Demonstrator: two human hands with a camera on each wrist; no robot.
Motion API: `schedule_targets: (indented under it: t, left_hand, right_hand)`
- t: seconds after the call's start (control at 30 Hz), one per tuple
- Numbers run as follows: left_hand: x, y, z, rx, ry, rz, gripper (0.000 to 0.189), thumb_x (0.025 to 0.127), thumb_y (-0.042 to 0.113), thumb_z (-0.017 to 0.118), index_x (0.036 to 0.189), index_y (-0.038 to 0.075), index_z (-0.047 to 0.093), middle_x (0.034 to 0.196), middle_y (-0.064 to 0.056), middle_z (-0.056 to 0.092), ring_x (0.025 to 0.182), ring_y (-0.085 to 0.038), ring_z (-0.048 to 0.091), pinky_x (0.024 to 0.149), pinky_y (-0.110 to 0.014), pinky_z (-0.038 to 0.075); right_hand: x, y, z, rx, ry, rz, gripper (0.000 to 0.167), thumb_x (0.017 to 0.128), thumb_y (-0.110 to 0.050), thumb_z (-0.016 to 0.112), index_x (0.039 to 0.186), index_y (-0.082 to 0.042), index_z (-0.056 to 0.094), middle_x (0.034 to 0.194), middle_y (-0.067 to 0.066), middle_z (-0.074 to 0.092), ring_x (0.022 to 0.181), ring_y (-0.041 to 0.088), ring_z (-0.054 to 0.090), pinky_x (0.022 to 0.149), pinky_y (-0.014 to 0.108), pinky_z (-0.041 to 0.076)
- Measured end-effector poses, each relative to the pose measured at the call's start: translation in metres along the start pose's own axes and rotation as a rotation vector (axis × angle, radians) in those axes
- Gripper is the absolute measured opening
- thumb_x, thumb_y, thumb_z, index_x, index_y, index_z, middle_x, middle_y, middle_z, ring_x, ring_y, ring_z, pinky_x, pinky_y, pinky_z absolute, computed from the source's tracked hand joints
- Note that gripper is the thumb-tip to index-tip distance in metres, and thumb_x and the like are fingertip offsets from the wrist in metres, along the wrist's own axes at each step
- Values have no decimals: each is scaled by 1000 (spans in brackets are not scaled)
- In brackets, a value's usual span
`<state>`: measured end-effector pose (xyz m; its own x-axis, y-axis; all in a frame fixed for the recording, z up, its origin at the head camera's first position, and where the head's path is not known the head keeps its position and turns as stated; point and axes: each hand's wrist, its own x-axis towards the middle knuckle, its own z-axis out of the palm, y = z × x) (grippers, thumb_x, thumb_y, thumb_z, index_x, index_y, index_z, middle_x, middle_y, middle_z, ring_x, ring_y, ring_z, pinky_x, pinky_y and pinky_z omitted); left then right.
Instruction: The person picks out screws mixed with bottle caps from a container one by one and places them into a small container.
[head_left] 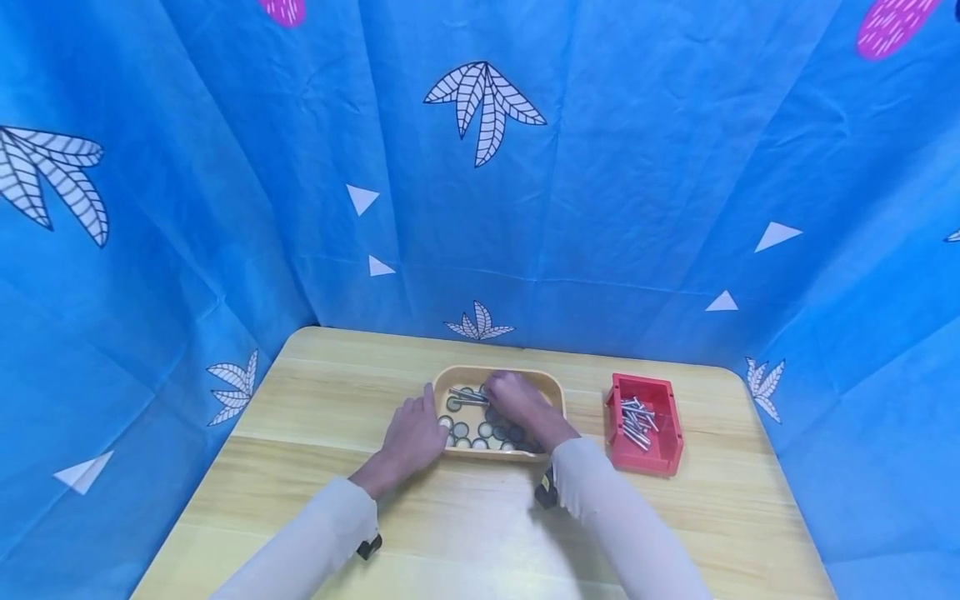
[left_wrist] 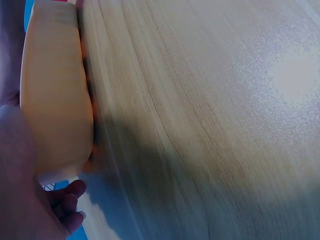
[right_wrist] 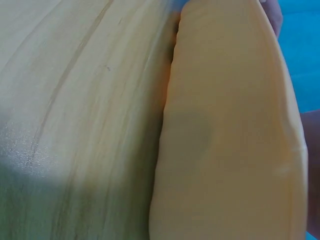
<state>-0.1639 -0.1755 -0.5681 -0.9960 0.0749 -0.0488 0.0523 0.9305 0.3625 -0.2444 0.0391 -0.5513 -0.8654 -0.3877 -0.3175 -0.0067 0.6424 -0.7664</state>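
A shallow yellow-orange tray stands toward the back of the wooden table. Several small round discs, some pale-centred with dark rims and some dark, lie in it, such as a pale disc. My left hand holds the tray at its left end, thumb by the rim and fingers curled round the outer corner. My right hand reaches down into the tray with bent fingers. A few metal screws lie side by side right at its fingertips. I cannot tell whether the fingers pinch them, since the hand hides its grip.
To the right of the tray stands a red plastic bin with several metal screws in it. The wooden table stretches in front. A blue patterned cloth hangs behind and along both sides.
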Motion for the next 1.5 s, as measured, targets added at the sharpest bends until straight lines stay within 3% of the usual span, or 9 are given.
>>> schedule_targets:
  t: [0.13, 0.2, 0.27, 0.4, 0.63, 0.73, 0.93, 1.1, 1.5]
  left_hand:
    - [-1, 1, -1, -10, 7, 5, 84, 96, 31, 52, 161, -9, 18, 145, -28, 56, 125, -40, 55, 115, -54, 43]
    - [-2, 1, -2, -10, 7, 6, 84, 96, 31, 52, 161, -9, 17, 144, -28, 57, 124, -39, 56, 114, -53, 44]
    - [-2, 1, -2, -4, 9, 9, 84, 96, 30, 52, 161, -10, 17, 141, -28, 59, 123, -39, 56, 113, -53, 44]
    - [-3, 2, -3, 6, 11, 11, 84, 96, 30, 53, 161, -10, 18, 139, -28, 60, 121, -38, 57, 111, -52, 46]
    - [-1, 3, -1, -2, 24, 27, 83, 96, 30, 53, 160, -11, 19, 136, -27, 61, 117, -37, 58, 108, -52, 48]
    - [-1, 4, -2, -2, 21, 23, 82, 97, 29, 52, 160, -11, 19, 135, -27, 61, 117, -37, 57, 109, -51, 47]
    - [-3, 4, -2, 13, 2, 7, 82, 97, 30, 50, 161, -10, 16, 140, -28, 59, 121, -38, 56, 113, -51, 44]
    - [-4, 4, -2, 0, -1, -1, 84, 96, 30, 50, 161, -10, 15, 141, -29, 58, 123, -39, 55, 114, -52, 44]
    - [-4, 5, -4, -7, -6, -6, 84, 96, 31, 51, 161, -10, 16, 143, -29, 57, 122, -39, 55, 115, -53, 43]
  right_hand:
    - [4, 3, 1, -73, 14, -57, 27, 105, -25, 47, 98, -13, 70, 87, 11, 70, 58, 26, 66, 49, 38, 55]
    - [5, 4, 3, -176, 26, -132, 22, 103, -18, 52, 96, -13, 72, 88, 7, 69, 59, 22, 65, 48, 34, 55]
    - [6, 4, 4, -345, 69, -231, 17, 97, -10, 57, 93, -14, 73, 92, 3, 67, 65, 17, 64, 51, 27, 53]
    - [6, 4, 8, -504, 118, -268, 16, 87, -5, 65, 95, -16, 74, 104, 0, 66, 83, 15, 61, 61, 25, 52]
    - [6, 3, 8, -514, 147, -194, 18, 89, -8, 62, 103, -14, 71, 111, 2, 64, 93, 19, 59, 71, 32, 54]
    - [8, 4, 6, -557, 161, -214, 17, 90, -8, 60, 101, -13, 71, 111, 4, 66, 94, 19, 61, 74, 35, 57]
    - [7, 9, 3, -650, 191, -329, 15, 96, -13, 61, 101, -9, 74, 110, 9, 69, 98, 23, 68, 87, 34, 61]
    - [3, 13, -2, -681, 213, -400, 11, 96, -15, 68, 100, -8, 76, 105, 7, 69, 96, 23, 69, 86, 32, 62]
    - [-7, 13, -18, -740, 253, -585, 13, 95, -10, 66, 103, -9, 76, 104, 4, 71, 99, 20, 67, 87, 29, 60]
